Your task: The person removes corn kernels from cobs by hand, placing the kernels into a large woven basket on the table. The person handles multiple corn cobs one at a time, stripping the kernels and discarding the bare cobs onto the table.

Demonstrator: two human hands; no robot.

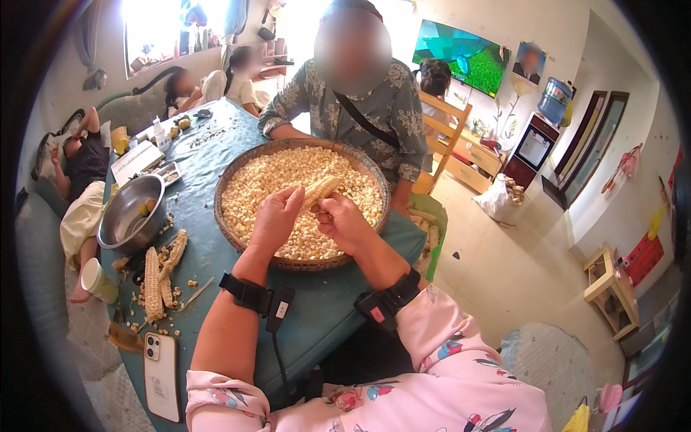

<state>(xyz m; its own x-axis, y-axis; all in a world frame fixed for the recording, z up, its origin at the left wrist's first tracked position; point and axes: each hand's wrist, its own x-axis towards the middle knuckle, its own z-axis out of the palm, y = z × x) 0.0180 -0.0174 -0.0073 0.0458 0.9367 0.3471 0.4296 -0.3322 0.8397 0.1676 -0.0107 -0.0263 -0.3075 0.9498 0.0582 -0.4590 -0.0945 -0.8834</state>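
Over a round woven basket (220, 218) of loose pale corn kernels (259, 183), both of my hands hold one ear of corn (323, 189). My left hand (278, 218) grips its lower left end, the thumb lying along it. My right hand (343, 218) has its fingers curled against the cob's right underside; the fingertips are partly hidden. Left of the basket, on the teal-covered table (216, 291), lie several stripped corn cobs (153, 283) among scattered kernels.
At the table's left are a steel bowl (129, 216), a paper cup (99, 281), a phone (162, 378), an open notebook (135, 162) and a white bottle (160, 135). A person (356, 108) sits across the basket. A green bag of cobs (432, 232) stands beyond the right edge. Other people are farther back.
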